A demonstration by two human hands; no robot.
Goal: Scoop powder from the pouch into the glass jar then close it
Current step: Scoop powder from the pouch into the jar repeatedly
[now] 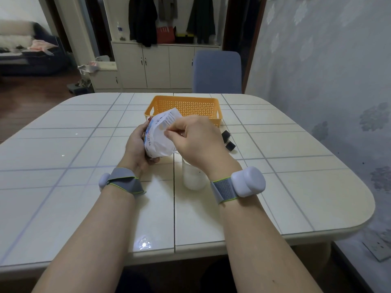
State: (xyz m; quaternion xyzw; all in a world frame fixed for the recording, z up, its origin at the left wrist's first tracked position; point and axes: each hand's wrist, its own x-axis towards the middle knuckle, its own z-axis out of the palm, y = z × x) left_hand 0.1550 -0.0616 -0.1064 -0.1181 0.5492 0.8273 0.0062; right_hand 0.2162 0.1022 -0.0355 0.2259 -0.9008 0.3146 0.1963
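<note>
Pouch (160, 132), white with blue print, crumpled, held up off the table (84, 187) between both hands, just in front of the orange basket (186, 106). Left hand (137, 144) wrapped round the pouch's left side and bottom, fingers curled about it in a firm grip. Right hand (196, 138) against the pouch's right face, fingers bent, thumb and forefinger tips brought together in a pinch on the pouch material near its middle. Cannot tell whether anything else sits between those fingertips. Pouch mouth not readable from this angle; open or sealed, cannot tell.

Glass jar (193, 178) upright on the table, directly below the right hand and wrist, nearer the body than the pouch. Upper part hidden by the hand; lid on or off, cannot tell. Whitish through the glass.

Two small black blocks (228, 140) on the table just right of the right hand, on the near side of the basket. Basket perforated, standing at the far middle of the table. Blue chair (216, 70) at the far edge behind it. Grey wrist straps (224, 190) with white pods on both forearms. Pale cabinet (156, 64) against the far wall, dark clothing hanging above.
</note>
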